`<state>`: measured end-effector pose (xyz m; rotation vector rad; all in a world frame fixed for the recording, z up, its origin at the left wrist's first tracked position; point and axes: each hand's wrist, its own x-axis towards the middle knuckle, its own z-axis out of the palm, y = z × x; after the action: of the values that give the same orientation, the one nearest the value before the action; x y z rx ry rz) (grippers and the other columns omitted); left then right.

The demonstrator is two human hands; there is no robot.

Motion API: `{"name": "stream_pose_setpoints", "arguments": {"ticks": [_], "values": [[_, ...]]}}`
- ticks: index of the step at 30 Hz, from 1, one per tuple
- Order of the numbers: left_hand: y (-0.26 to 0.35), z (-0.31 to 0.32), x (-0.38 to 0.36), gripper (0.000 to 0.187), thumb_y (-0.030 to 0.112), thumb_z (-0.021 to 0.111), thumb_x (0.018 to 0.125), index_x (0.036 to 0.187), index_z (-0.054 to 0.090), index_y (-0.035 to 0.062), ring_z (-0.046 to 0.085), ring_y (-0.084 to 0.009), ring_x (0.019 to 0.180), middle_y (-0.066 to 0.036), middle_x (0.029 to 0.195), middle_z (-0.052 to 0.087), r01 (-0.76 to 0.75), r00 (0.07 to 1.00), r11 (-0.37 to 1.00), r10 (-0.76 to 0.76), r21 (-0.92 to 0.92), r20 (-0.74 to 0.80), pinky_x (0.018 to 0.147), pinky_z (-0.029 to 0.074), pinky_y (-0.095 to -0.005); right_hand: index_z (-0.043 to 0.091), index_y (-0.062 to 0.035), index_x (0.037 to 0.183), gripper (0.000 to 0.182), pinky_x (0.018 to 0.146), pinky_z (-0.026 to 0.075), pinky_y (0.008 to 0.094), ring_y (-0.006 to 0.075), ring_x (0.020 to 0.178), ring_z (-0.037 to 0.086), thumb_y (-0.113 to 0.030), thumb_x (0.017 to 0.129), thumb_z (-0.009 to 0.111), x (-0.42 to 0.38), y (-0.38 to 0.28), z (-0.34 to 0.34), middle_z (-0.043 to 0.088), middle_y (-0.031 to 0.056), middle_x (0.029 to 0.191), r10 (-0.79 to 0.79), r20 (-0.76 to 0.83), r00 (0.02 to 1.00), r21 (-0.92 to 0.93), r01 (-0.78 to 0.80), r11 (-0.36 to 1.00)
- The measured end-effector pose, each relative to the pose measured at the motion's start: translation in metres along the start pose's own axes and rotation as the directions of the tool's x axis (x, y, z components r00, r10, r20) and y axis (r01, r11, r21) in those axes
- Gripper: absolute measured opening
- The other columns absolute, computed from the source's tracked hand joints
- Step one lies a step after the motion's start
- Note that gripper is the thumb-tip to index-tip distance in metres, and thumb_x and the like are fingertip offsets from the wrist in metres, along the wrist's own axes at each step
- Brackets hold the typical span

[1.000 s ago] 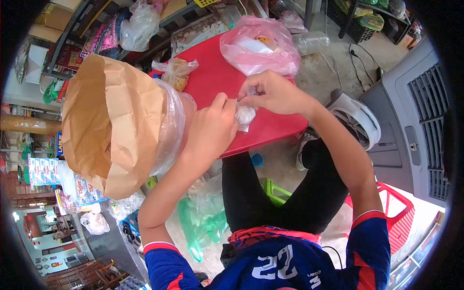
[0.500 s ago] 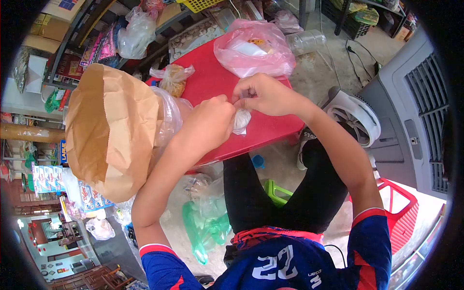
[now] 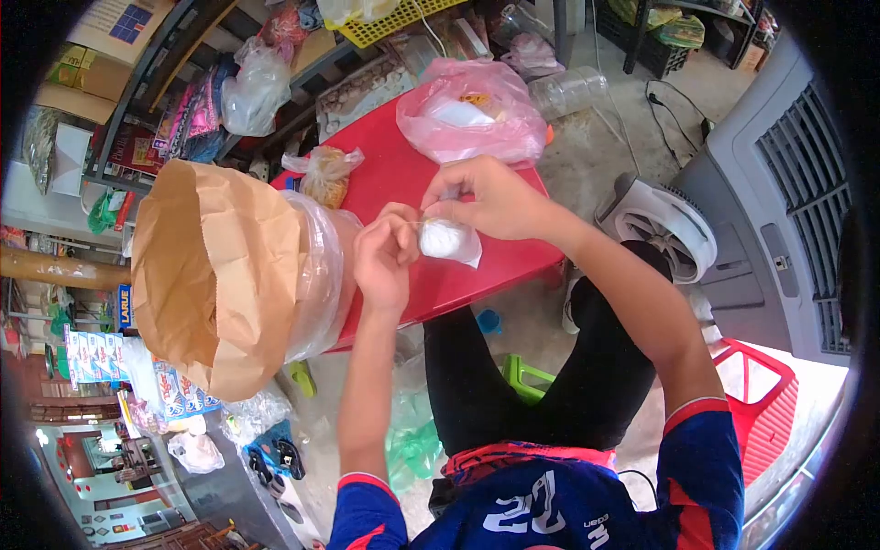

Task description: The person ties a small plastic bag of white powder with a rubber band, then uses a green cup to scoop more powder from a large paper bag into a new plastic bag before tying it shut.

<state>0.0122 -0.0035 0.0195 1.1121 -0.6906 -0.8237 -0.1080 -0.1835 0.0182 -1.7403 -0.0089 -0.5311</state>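
Observation:
A small clear plastic bag of white contents (image 3: pixel 444 240) hangs over the red table's near side, its neck gathered under my fingers. My right hand (image 3: pixel 481 197) pinches this neck from above, thumb and fingers closed. Just left of the bag is my left hand (image 3: pixel 385 252), its fingers curled in; a thin pale strand seems to run from them to the bag's neck, but I cannot make out what it is. Beyond my left hand stands a large open brown paper bag (image 3: pixel 257 266) with a clear plastic bag (image 3: pixel 321 266) against its side.
On the red table (image 3: pixel 385 137) lie a pink plastic bag (image 3: pixel 431 110) and a tied clear bag of yellowish food (image 3: pixel 328 179). To the right stand a grey fan (image 3: pixel 665 229) and a large grey appliance (image 3: pixel 761 202). A red plastic chair (image 3: pixel 765 426) is behind them.
My left hand has drawn back to the left from the bag's neck and turned. The small bag has swung up and out to the right, showing more. My view has shifted slightly.

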Motion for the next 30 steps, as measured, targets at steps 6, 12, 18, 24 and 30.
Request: {"name": "stream_pose_setpoints", "arguments": {"ticks": [6, 12, 18, 24, 30], "values": [[0.027, 0.01, 0.0, 0.037, 0.03, 0.049, 0.097, 0.085, 0.065, -0.0011, 0.041, -0.0081, 0.052, -0.011, 0.097, 0.068, 0.288, 0.957, 0.939, -0.29, -0.187, 0.017, 0.051, 0.031, -0.0247, 0.076, 0.0009, 0.096, 0.011, 0.073, 0.054, 0.0318, 0.0139, 0.08, 0.068, -0.006, 0.088, 0.075, 0.002, 0.002, -0.005, 0.074, 0.0095, 0.086, 0.013, 0.005, 1.0, -0.031, -0.012, 0.999], [0.008, 0.006, -0.005, 0.031, 0.011, 0.05, 0.095, 0.109, 0.072, -0.0064, 0.043, -0.0079, 0.049, -0.015, 0.115, 0.073, 0.091, 0.996, 0.984, -0.091, -0.154, 0.01, 0.049, 0.032, -0.0223, 0.073, -0.0005, 0.103, 0.013, 0.071, 0.053, 0.0306, 0.0094, 0.078, 0.065, -0.004, 0.09, 0.074, -0.001, -0.011, -0.007, 0.072, 0.0047, 0.084, 0.107, -0.008, 0.994, 0.209, -0.103, 0.973], [0.013, 0.007, -0.018, 0.052, 0.028, 0.048, 0.098, 0.136, 0.062, -0.004, 0.042, -0.0096, 0.05, -0.023, 0.145, 0.06, 0.063, 0.995, 0.993, -0.055, -0.095, 0.085, 0.054, 0.037, -0.0244, 0.067, 0.0003, 0.097, 0.012, 0.076, 0.053, 0.033, 0.0164, 0.084, 0.067, -0.002, 0.085, 0.071, -0.009, -0.033, -0.004, 0.068, 0.0084, 0.087, -0.176, -0.118, 0.977, -0.124, 0.161, 0.979], [0.025, 0.029, -0.027, 0.076, 0.047, 0.044, 0.098, 0.154, 0.043, -0.0033, 0.047, -0.0126, 0.073, -0.014, 0.158, 0.047, 0.119, 0.99, 0.969, -0.098, -0.216, 0.105, 0.056, 0.035, -0.0238, 0.066, -0.0028, 0.096, 0.017, 0.088, 0.053, 0.0355, 0.0211, 0.099, 0.066, -0.002, 0.081, 0.074, -0.013, -0.026, 0.013, 0.064, 0.0098, 0.108, -0.213, -0.317, 0.924, -0.155, 0.172, 0.973], [0.003, 0.034, -0.026, 0.08, 0.052, 0.043, 0.101, 0.159, 0.035, -0.0017, 0.049, -0.0113, 0.081, -0.003, 0.15, 0.049, 0.126, 0.992, 0.977, -0.124, -0.171, 0.025, 0.061, 0.034, -0.0254, 0.073, -0.0035, 0.092, 0.018, 0.088, 0.055, 0.0386, 0.0292, 0.102, 0.066, -0.007, 0.076, 0.08, -0.016, -0.019, 0.028, 0.064, 0.0142, 0.119, -0.336, -0.346, 0.876, -0.374, 0.199, 0.906]]}}
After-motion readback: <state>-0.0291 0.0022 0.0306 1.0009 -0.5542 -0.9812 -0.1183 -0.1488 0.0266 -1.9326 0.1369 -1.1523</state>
